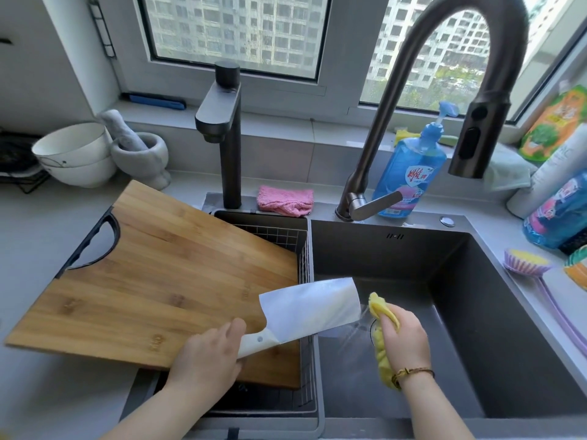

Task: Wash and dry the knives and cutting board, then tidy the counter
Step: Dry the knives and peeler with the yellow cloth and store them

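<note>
In left grip (209, 354), cleaver (309, 308) juts rightward.

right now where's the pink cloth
In the head view, the pink cloth lies on the back ledge of the sink, centre frame, between the short black tap and the tall faucet.

There is one knife (313, 308) and one cutting board (158, 265). There are two hands, the left hand (206, 354) and the right hand (403, 338). There are two taps, a short tap (227, 128) and a tall tap (476, 141). There are two white bowls, the top bowl (73, 144) and the bottom bowl (82, 174). There are two cloths, a pink cloth (284, 200) and a yellow cloth (378, 304). There are two blue bottles, a blue bottle with a pump (409, 166) and a blue bottle by the brush (559, 214). There is one white bottle (556, 166), one purple brush (527, 262) and one wire basket (286, 231).
</note>
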